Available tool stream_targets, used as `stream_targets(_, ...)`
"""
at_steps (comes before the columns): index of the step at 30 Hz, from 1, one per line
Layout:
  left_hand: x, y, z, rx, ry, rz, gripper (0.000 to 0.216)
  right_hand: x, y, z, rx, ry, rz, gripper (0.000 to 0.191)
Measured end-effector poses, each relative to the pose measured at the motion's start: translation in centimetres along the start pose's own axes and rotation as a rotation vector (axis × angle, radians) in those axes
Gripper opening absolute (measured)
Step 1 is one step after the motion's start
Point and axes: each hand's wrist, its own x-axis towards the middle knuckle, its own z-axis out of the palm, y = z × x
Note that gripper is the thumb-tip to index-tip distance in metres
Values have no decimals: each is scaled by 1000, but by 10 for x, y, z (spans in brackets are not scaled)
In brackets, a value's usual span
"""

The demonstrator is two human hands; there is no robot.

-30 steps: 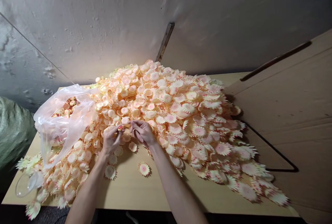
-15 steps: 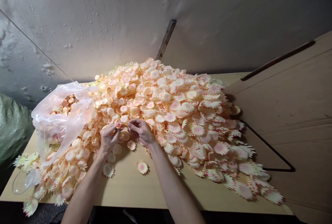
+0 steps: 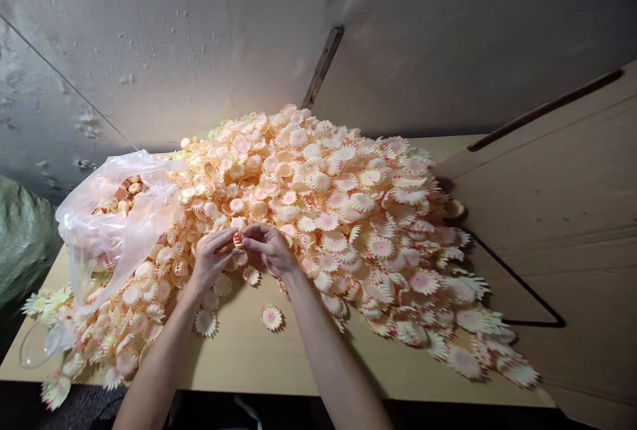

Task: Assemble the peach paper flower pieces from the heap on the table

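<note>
A small red-and-cream flower bud (image 3: 237,239) is pinched between the fingertips of both hands, over the front of a heap of pale artificial flower heads (image 3: 343,201). My left hand (image 3: 212,259) is closed on the bud's left side. From the right, my right hand (image 3: 271,249) grips it with thumb and fingers. The fingers partly cover the bud. Below the hands, a loose flower head (image 3: 271,317) with a pink centre lies on the wooden table (image 3: 249,367).
On the left, a translucent plastic bag (image 3: 122,224) holds small red-and-cream buds. A clear plastic cup (image 3: 42,344) lies near the table's left edge. Cardboard (image 3: 557,231) stands on the right, a grey wall (image 3: 199,38) behind. A green sack (image 3: 24,244) is at far left.
My hands have come together around the bud, which was mostly hidden in my left fingers and now shows upright between both. The camera view has shifted slightly.
</note>
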Motion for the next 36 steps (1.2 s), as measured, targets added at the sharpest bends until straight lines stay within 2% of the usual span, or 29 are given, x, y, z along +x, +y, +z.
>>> stream_targets(8, -1, -7, 2, -103, -39, 23, 47, 0, 0, 1, 8, -5, 19, 25)
stream_targets(14, -2, -6, 1, -162, -31, -28, 40, 0, 1, 1, 15, -3, 31, 24)
stream_targets(23, -1, 0, 0, -164, -41, -86, 43, 0, 3, -1, -25, -12, 5, 21)
stream_targets(30, -1, 6, 2, -199, -15, -219, 39, 1, 1, 0, 41, 49, 1, 26)
stream_targets(36, -2, 9, 3, -135, -31, -240, 41, 2, 0, 1, 42, 71, -1, 30)
